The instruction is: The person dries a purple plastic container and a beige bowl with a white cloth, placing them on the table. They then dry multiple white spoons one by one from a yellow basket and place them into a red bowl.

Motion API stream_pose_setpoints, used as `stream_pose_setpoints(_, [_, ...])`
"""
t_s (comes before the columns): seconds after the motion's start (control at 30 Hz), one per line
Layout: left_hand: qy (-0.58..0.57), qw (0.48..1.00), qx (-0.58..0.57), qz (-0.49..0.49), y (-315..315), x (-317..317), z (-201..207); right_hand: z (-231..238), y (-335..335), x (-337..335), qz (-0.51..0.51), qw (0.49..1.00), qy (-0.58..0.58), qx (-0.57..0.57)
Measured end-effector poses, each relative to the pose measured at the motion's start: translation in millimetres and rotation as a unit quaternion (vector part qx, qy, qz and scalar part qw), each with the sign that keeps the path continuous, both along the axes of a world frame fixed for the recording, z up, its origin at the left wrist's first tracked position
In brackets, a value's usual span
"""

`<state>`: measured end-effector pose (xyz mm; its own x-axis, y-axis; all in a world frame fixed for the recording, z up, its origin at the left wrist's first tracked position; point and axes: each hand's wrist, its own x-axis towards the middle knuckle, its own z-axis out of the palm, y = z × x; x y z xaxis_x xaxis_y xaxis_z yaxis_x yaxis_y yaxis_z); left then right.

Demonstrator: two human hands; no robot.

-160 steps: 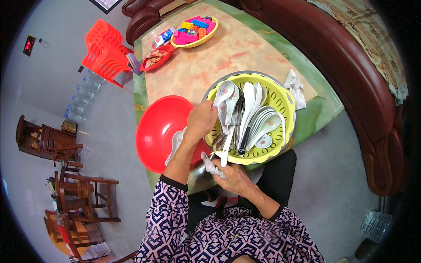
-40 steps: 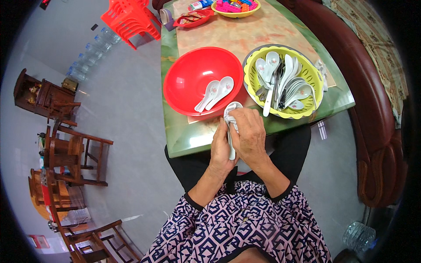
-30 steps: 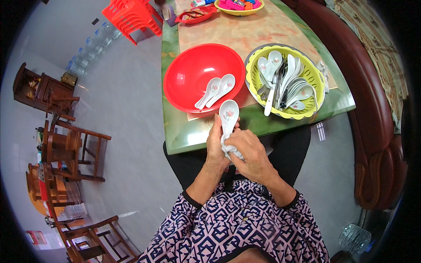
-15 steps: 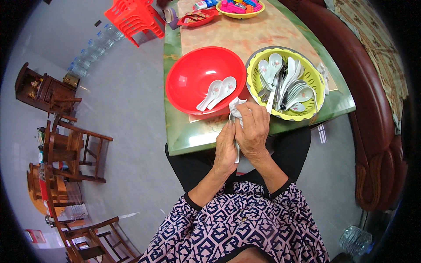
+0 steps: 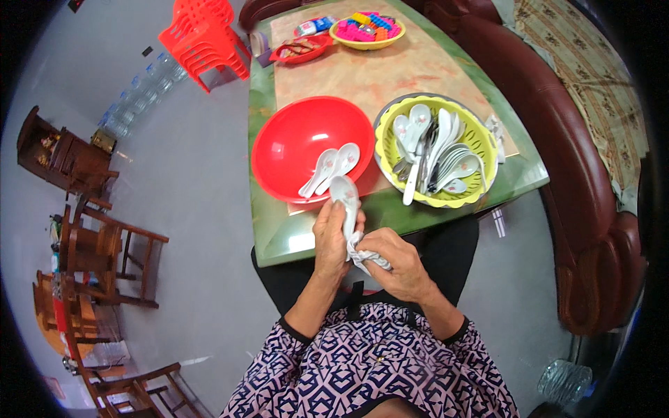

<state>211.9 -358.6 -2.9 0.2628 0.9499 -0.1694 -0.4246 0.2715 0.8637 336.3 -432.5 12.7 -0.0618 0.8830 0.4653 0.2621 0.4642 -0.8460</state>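
Observation:
A white soup spoon (image 5: 344,194) with a small printed flower is in my left hand (image 5: 330,237), its bowl pointing away from me. My right hand (image 5: 398,262) pinches a crumpled white cloth or tissue (image 5: 364,260) against the lower end of the handle. Just beyond, a red basin (image 5: 279,148) holds two matching soup spoons (image 5: 337,169) side by side. To its right, a yellow-green slotted basket (image 5: 482,148), set in a grey bowl, carries several white soup spoons (image 5: 456,164) and some metal cutlery with dark handles.
Farther back on the green-edged table (image 5: 279,244) are a yellow bowl of toy bricks (image 5: 367,31) and a red dish (image 5: 304,50). White crumpled tissue (image 5: 495,132) lies right of the basket. A brown leather sofa (image 5: 536,104) runs along the right; red stools (image 5: 205,45) are stacked at left.
My right hand and the cloth have slid down from the spoon's bowl to its handle end, uncovering the bowl. Both hands are nearer my body, and the view has shifted.

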Motion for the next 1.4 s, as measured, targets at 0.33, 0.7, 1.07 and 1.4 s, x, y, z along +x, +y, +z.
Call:
stream_pose_setpoints(0.33, [-0.009,0.985,-0.043,-0.167,-19,17,17,0,32,-3,-0.240,0.958,0.079,0.138])
stream_pose_setpoints(0.7, [0.045,0.974,0.015,-0.223,-12,10,29,23,52,21,-0.042,0.955,0.289,-0.057])
stream_pose_setpoints(1.07, [0.217,0.918,0.299,-0.144,-14,0,29,29,53,23,-0.136,0.975,-0.063,0.166])
stream_pose_setpoints(1.4, [-0.006,0.979,0.104,-0.174,-15,2,36,32,59,8,-0.214,0.949,0.231,-0.015])
